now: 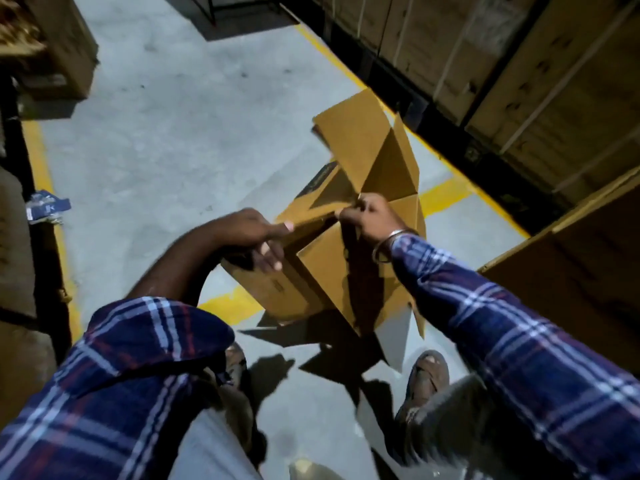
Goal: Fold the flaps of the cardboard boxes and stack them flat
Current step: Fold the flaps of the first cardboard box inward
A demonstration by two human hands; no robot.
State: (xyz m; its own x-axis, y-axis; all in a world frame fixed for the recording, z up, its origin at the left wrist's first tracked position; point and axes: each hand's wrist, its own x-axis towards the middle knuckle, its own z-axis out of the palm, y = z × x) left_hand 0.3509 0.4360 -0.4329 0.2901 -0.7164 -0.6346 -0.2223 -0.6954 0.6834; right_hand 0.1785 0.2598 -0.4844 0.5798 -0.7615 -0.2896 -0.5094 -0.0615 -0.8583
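Observation:
I hold a brown cardboard box (332, 271) in the air above the grey floor, tilted, with its far flaps (360, 133) standing open. My left hand (258, 233) grips the box's left side, thumb on the top edge and fingers down the side wall. At the middle of the box top, my right hand (370, 213) pinches the edge of a flap. A metal bangle sits on my right wrist. The inside of the box is mostly hidden by the flaps and my hands.
Stacked strapped cartons (519, 64) line the right side behind a yellow floor line (446, 192). A large carton (571, 271) stands close at right. Another box (59, 46) sits far left, with blue scrap paper (46, 204) nearby. My sandalled feet (427, 375) are below the box.

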